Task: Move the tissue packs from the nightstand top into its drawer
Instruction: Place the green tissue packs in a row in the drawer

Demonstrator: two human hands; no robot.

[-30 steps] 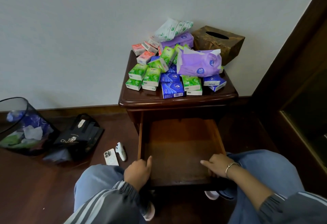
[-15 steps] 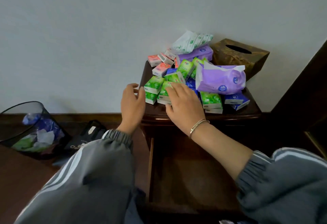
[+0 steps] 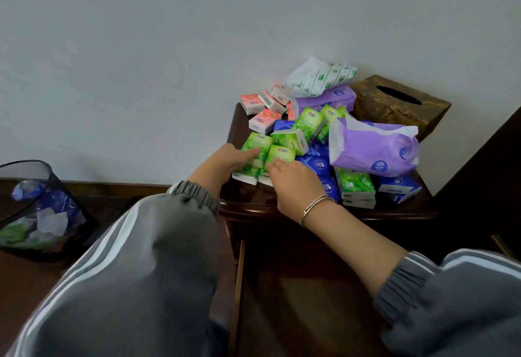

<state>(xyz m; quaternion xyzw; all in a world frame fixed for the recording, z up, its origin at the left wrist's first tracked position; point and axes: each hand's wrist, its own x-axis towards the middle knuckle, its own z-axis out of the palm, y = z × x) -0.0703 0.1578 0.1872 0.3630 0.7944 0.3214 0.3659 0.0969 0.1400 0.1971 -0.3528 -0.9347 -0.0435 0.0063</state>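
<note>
Nightstand (image 3: 253,208) (dark wood), its drawer (image 3: 298,289) open below. Tissue packs (image 3: 372,153) all heaped on the tabletop (image 3: 234,131). Left hand (image 3: 225,160) clasps the front green pack (image 3: 257,142); right hand (image 3: 294,186) curls fingers on the second green pack (image 3: 282,153), grip unclear.

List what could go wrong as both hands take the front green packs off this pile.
1. The left hand and right hand touch the stacked green packs; a tilted green pack rests against them and may slide off when they move.
2. The big purple pack sits atop smaller packs near the nightstand front edge; a jolt might tip it to the floor, not into the drawer.
</note>
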